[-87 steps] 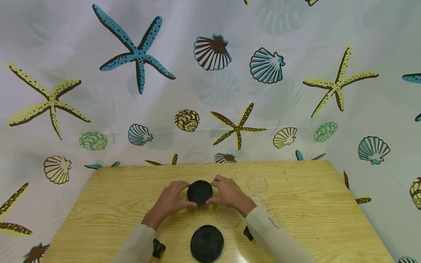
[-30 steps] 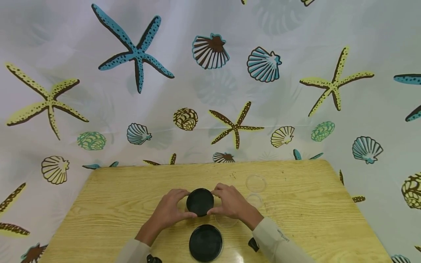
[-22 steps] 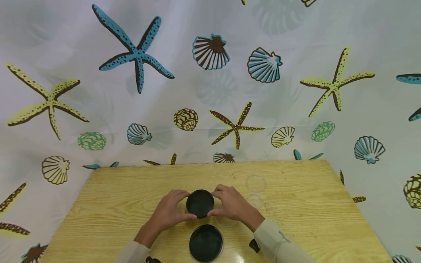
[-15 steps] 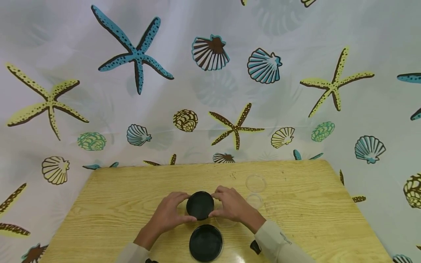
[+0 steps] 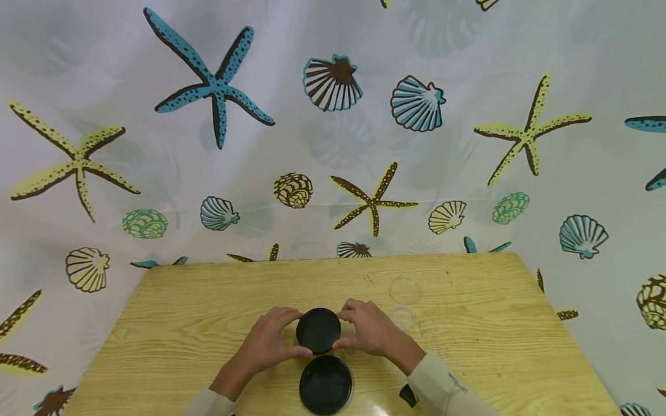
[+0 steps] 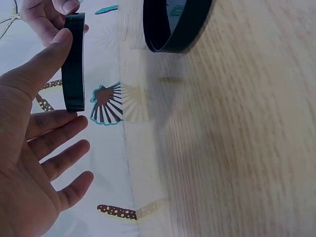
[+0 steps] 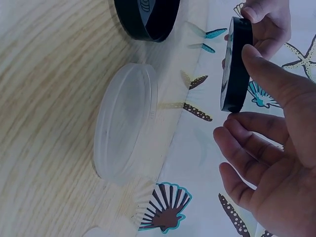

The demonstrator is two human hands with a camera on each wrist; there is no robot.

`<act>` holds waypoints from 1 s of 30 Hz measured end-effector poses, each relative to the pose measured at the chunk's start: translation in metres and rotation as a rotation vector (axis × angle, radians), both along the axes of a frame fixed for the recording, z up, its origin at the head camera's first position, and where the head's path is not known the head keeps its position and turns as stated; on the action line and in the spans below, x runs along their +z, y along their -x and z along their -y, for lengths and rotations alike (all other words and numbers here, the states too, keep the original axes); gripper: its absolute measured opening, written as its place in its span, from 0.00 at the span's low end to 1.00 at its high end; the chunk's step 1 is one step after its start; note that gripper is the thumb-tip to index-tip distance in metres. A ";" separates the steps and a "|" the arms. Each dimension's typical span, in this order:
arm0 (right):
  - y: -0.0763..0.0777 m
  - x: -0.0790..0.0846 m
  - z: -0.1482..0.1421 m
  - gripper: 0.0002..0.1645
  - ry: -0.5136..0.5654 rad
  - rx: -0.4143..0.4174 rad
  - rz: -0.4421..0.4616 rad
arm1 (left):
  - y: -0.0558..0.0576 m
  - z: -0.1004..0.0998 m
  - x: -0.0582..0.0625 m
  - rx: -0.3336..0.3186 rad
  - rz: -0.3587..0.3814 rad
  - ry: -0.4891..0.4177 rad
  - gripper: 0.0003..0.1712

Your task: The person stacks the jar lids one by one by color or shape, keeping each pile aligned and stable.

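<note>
A shallow black round lid (image 5: 318,330) is held up by both hands, above the table. My left hand (image 5: 270,338) pinches its left edge between thumb and forefinger, and my right hand (image 5: 369,329) does the same on the right. In the left wrist view the held lid (image 6: 74,64) is seen edge-on, the other left fingers spread below it. The right wrist view shows the lid (image 7: 237,66) between the right thumb and fingers. Nearer the body, a second, slightly larger black round piece (image 5: 325,385) with a raised rim lies on the table.
Clear round plastic lids lie on the wooden table (image 5: 198,323): one far right (image 5: 404,290), a smaller ring (image 5: 402,318) below it, and a bigger clear lid (image 7: 126,123) partly hidden by the right hand in the head view. A patterned curtain (image 5: 333,144) hangs behind.
Both hands have brought the held black lid toward the body, so it now nearly meets the second black piece in the head view. The pieces on the table have stayed put.
</note>
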State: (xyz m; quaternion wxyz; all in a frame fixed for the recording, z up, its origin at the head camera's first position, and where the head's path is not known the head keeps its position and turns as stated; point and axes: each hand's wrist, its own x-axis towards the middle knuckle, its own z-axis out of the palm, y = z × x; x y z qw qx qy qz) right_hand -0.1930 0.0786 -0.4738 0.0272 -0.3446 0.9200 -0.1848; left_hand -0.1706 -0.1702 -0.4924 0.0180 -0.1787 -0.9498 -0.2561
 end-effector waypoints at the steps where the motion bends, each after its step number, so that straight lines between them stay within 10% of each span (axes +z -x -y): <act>1: -0.001 0.000 0.000 0.35 0.000 0.000 -0.003 | -0.001 0.000 0.000 0.000 0.000 0.000 0.44; 30: -0.012 -0.007 -0.006 0.35 0.010 -0.007 0.054 | -0.011 0.002 -0.002 -0.083 -0.010 -0.021 0.39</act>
